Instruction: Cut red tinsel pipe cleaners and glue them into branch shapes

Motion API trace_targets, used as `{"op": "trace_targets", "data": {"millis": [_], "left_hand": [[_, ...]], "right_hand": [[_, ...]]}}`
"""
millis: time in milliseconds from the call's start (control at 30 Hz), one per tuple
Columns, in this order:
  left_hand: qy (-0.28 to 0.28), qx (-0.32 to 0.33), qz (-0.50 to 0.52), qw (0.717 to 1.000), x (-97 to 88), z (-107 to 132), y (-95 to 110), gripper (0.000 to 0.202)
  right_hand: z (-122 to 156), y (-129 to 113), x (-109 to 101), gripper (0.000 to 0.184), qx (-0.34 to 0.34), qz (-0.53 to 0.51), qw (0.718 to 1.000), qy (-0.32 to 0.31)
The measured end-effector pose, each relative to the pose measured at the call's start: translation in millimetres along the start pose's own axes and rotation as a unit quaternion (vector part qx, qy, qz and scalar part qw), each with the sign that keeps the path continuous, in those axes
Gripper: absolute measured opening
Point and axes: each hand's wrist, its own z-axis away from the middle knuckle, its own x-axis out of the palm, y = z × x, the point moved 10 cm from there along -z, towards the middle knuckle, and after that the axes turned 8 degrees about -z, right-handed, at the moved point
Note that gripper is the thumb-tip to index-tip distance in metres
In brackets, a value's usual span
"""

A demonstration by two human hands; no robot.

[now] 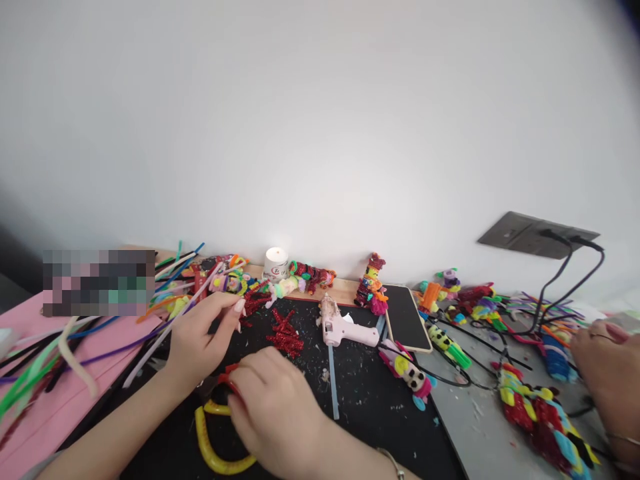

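My left hand (pixel 205 333) is pinched closed at the left of the black mat (pixel 370 413). Red tinsel pipe cleaner (pixel 256 298) pieces show at its fingertips. My right hand (pixel 280 407) is wrapped round scissors with a yellow looped handle (pixel 204 440) and some red near the pivot; the blades are mostly hidden. A pile of short red tinsel pieces (pixel 286 333) lies just beyond my right hand. To the right of the pile, a pale pink glue gun (pixel 350 332) rests on the mat, a translucent glue stick (pixel 333 383) sticking out of it.
Pipe cleaners lie over a pink sheet (pixel 115 373) at left. A paper cup (pixel 276 263) and pipe-cleaner figures (pixel 373 280) stand by the wall. A phone-like slab (pixel 407 319), more figures (pixel 540 420) and black cables lie right. Another person's hand (pixel 605 380) is at far right.
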Motion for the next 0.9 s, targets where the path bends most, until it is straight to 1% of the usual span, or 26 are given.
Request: {"op": "trace_targets", "data": {"millis": [33,100,167,200,233,267,333,433,500,567,633,700,733,833,900], "left_hand": [[-0.006,-0.001,0.002,1.000,1.9,0,0,0.016],[-0.018,-0.002,0.011,1.000,6.8,0,0,0.020],[-0.049,-0.017,0.029,0.998,16.8,2,-2,0.022],[-0.064,-0.026,0.041,0.997,22.3,4,-3,0.022],[-0.084,-0.036,0.058,0.994,29.1,6,-4,0.022],[-0.106,-0.052,0.076,0.990,36.3,8,-6,0.022],[-0.147,-0.088,0.112,0.979,50.8,13,-8,0.024],[-0.184,-0.129,0.158,0.962,66.6,18,-7,0.027],[-0.193,-0.144,0.179,0.954,72.6,19,-5,0.028],[-0.197,-0.155,0.187,0.950,76.2,18,-3,0.030],[-0.194,-0.161,0.189,0.949,77.5,15,-2,0.030],[-0.187,-0.159,0.190,0.950,78.0,12,0,0.030],[-0.185,-0.156,0.192,0.951,78.8,11,3,0.030],[-0.197,-0.144,0.211,0.947,88.2,10,13,0.030],[-0.220,-0.138,0.231,0.938,99.5,13,21,0.031]], "right_hand": [[-2,9,-15,0.017,0.021,-0.010,1.000,0.016],[-2,38,-51,0.024,0.094,0.001,0.993,0.069],[10,76,-83,0.037,0.189,0.053,0.975,0.107],[19,95,-95,0.043,0.236,0.088,0.961,0.114],[30,112,-102,0.045,0.277,0.121,0.947,0.109],[40,127,-105,0.048,0.307,0.148,0.936,0.091],[57,146,-100,0.054,0.340,0.166,0.924,0.054],[72,157,-90,0.056,0.359,0.171,0.916,0.044],[74,160,-85,0.052,0.362,0.175,0.915,0.043],[73,161,-85,0.046,0.358,0.169,0.917,0.057],[73,160,-93,0.043,0.345,0.148,0.921,0.101],[76,158,-104,0.041,0.331,0.110,0.921,0.173],[80,157,-110,0.039,0.329,0.083,0.916,0.214],[96,158,-120,0.026,0.345,-0.016,0.883,0.318],[103,158,-120,0.022,0.350,-0.076,0.863,0.356]]}}
